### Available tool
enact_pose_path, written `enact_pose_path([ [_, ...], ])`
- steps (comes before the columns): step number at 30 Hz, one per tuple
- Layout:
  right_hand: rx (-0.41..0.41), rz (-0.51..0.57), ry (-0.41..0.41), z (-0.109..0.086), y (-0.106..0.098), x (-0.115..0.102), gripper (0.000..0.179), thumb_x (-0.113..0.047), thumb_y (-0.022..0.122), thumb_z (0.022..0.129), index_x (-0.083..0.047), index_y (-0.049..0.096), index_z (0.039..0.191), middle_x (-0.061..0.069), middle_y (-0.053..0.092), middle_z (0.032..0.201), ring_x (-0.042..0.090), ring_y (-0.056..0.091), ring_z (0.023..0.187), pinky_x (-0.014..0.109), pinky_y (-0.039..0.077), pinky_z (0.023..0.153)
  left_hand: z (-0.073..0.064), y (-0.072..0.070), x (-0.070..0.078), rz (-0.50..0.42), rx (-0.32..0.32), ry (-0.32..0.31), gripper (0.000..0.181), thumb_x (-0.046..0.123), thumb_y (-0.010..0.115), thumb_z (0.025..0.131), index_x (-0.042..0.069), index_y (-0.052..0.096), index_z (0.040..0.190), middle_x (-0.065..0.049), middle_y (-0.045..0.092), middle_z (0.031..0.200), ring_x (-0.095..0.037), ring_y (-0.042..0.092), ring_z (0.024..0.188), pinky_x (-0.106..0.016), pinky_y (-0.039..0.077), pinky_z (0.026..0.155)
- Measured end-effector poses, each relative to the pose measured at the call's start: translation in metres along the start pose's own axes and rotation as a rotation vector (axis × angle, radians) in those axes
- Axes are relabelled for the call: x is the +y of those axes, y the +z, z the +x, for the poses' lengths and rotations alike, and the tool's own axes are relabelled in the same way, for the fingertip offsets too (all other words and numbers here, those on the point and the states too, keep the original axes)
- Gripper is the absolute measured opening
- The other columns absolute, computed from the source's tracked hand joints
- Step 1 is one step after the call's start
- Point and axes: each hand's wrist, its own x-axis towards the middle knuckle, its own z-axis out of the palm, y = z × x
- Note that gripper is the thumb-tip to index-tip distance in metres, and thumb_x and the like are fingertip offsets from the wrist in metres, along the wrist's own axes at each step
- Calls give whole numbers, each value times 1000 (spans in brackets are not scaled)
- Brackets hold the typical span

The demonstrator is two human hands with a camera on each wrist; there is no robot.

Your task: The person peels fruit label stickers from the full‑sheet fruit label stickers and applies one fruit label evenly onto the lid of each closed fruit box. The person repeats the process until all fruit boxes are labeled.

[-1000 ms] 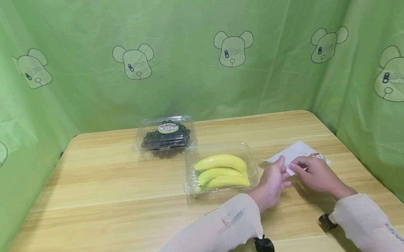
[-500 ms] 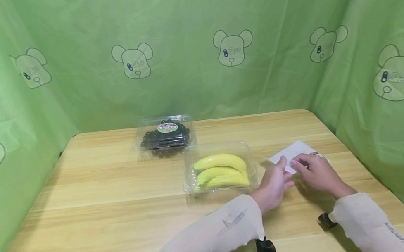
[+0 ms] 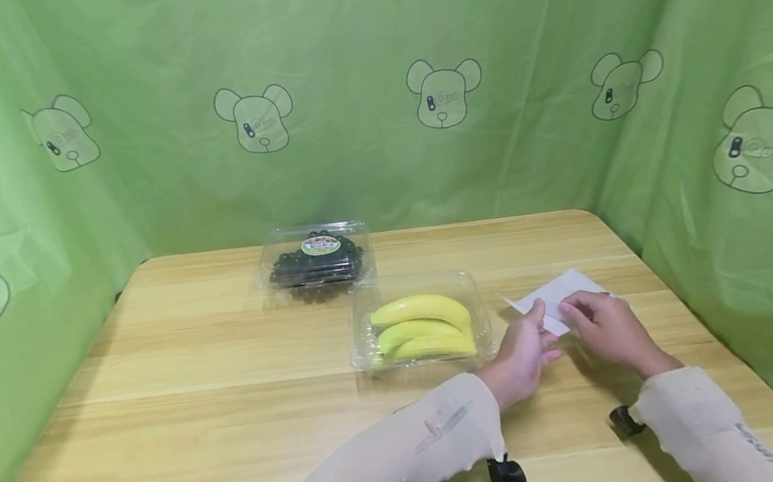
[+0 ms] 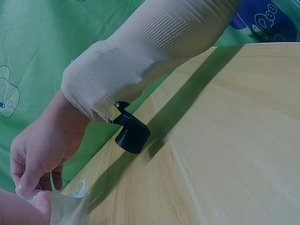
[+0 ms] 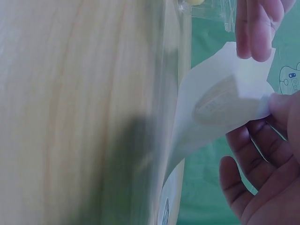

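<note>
A white sheet of stickers is held up between my two hands at the right of the table. My left hand grips its near edge, thumb on top and fingers below. With thumb and forefinger my right hand pinches the same edge just to the right. In the right wrist view, an oval sticker shows faintly through the sheet, and the sheet's far end curves down to the table. The left wrist view shows the left thumb beside the right hand. Most of the printed face is hidden.
A clear plastic box of bananas sits left of my left hand. Behind it stands another clear box with dark grapes and an oval label. Green curtains enclose the wooden table.
My right hand has shifted slightly right along the sheet and now covers the coloured sticker seen earlier at its right end. The left hand stays about where it was.
</note>
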Motion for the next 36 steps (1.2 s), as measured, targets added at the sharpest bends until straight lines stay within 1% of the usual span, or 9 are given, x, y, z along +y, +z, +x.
enact_pose_path([
  [4,2,21,32,0,-1,0,14,-7,58,96,3,68,93,3,63,72,10,50,61,26,44,55,0,-1,0,7,-9,-2,47,33,49,99,-6,54,125,-31,46,135,-45,47,123,-57,37,103],
  [11,1,28,81,1,-3,-1,19,-11,55,98,4,67,99,7,64,76,12,52,63,25,46,56,-1,-1,-1,-12,-25,0,41,29,46,101,-4,57,121,-24,55,128,-43,49,121,-58,36,103],
  [16,-1,48,110,1,-5,0,22,-13,53,100,5,66,100,8,65,77,12,53,63,24,47,55,-2,0,-1,-5,-15,0,42,29,47,100,-5,57,122,-21,58,124,-42,50,119,-58,37,102],
  [20,-2,60,122,2,-6,1,23,-14,53,100,5,65,101,9,65,78,13,53,63,24,47,54,-2,0,-1,5,-10,2,41,29,47,100,-5,57,121,-20,59,122,-41,52,118,-58,38,101],
  [28,-8,51,132,3,-8,2,23,-13,52,100,7,64,102,12,65,79,14,53,62,25,47,52,-2,1,-1,3,0,-2,40,29,48,100,-5,59,119,-21,59,122,-41,53,116,-58,39,101],
  [36,-16,51,145,7,-10,2,25,-13,50,101,8,64,103,17,66,84,18,55,66,25,47,54,-1,1,-1,3,-3,-7,39,29,49,99,-4,59,118,-19,61,119,-40,53,116,-58,38,101],
])
